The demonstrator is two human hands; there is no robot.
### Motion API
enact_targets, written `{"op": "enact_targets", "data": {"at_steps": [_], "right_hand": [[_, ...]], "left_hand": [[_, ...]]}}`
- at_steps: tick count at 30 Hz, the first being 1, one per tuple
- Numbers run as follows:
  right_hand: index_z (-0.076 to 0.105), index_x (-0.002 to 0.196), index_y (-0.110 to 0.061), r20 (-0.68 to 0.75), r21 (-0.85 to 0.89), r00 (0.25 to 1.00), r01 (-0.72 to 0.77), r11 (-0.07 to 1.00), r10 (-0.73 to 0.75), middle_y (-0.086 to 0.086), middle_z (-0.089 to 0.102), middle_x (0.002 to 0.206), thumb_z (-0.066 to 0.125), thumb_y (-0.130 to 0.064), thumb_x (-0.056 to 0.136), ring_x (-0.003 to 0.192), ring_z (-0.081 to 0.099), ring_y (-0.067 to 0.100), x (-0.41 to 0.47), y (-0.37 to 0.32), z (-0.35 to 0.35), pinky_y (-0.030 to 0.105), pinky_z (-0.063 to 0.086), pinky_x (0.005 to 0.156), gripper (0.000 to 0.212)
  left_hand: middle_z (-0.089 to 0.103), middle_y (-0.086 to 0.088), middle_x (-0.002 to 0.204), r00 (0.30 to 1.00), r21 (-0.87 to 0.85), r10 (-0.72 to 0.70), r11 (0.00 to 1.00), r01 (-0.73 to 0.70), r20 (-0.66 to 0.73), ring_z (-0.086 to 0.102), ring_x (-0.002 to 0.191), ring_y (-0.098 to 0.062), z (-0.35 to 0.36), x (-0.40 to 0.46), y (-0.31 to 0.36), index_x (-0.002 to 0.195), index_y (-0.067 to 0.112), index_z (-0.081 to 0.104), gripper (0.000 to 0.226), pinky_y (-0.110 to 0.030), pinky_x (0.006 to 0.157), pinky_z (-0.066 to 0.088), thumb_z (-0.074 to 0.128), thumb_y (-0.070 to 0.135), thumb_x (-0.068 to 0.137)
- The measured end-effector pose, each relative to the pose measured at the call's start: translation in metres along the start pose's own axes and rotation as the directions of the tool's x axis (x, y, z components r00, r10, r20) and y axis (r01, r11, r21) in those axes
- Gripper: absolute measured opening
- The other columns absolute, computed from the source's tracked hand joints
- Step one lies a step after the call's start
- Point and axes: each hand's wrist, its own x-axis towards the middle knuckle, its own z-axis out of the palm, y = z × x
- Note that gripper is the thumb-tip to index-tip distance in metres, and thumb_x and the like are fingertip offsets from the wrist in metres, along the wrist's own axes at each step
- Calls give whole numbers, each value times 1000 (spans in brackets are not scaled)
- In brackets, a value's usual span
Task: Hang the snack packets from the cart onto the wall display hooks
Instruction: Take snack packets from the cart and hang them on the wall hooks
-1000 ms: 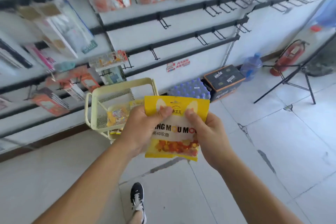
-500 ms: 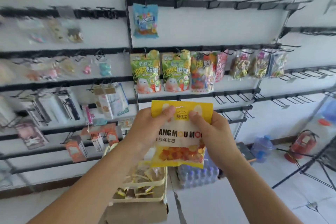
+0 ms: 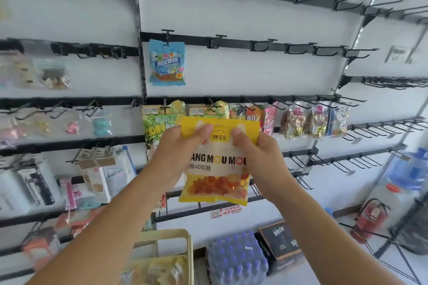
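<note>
A yellow gummy packet is held upright in front of the wall display. My left hand pinches its top left corner and my right hand pinches its top right corner. Behind it hang two green packets and several more snack packets on one rail. A blue packet hangs alone on the rail above, beside bare black hooks. The pale yellow cart stands below with more packets in it.
Stationery and small toys fill the left wall panel. On the floor sit a pack of water bottles, a dark carton, a red fire extinguisher and a large water jug. A black stand is at the right.
My view has tilted up from the floor and cart to the wall. Both hands have raised the yellow packet from above the cart to the level of the hanging snack row.
</note>
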Motion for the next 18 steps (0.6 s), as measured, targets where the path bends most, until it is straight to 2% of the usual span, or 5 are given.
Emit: {"op": "enact_targets", "data": {"at_steps": [4, 8, 12, 18], "right_hand": [[67, 70, -20, -48, 4, 998, 38, 999, -38, -1, 71, 67, 60, -27, 98, 62, 70, 16, 41, -2, -14, 30, 54, 52, 29], [64, 65, -22, -58, 12, 995, 78, 997, -77, 3, 69, 68, 60, -26, 98, 61, 68, 19, 83, -3, -35, 32, 56, 55, 34], [61, 69, -18, -83, 24, 990, 121, 992, -118, 3, 68, 69, 60, -23, 98, 59, 66, 16, 130, -2, -63, 27, 53, 51, 30], [59, 73, -13, -62, 39, 990, 129, 991, -126, 7, 69, 75, 60, -23, 97, 65, 68, 21, 210, 17, -108, 34, 56, 59, 27]], "left_hand": [[61, -5, 66, 997, 4, 69, 998, -69, 28, 62, 63, -24, 16, 43, 3, 53, 22, 59, 41, -36, 57, 51, 67, 33, 92], [62, -5, 70, 990, 53, 139, 989, -141, 38, 60, 63, -16, 40, 87, 8, 56, 20, 58, 41, -28, 59, 46, 66, 33, 93], [62, -2, 70, 985, 71, 160, 984, -164, 56, 58, 69, -20, 68, 133, 10, 57, 21, 59, 39, -35, 68, 45, 67, 41, 89], [60, -1, 68, 975, 112, 218, 969, -220, 31, 56, 68, -19, 116, 201, 3, 53, 23, 59, 45, -35, 68, 42, 61, 33, 97]]}}
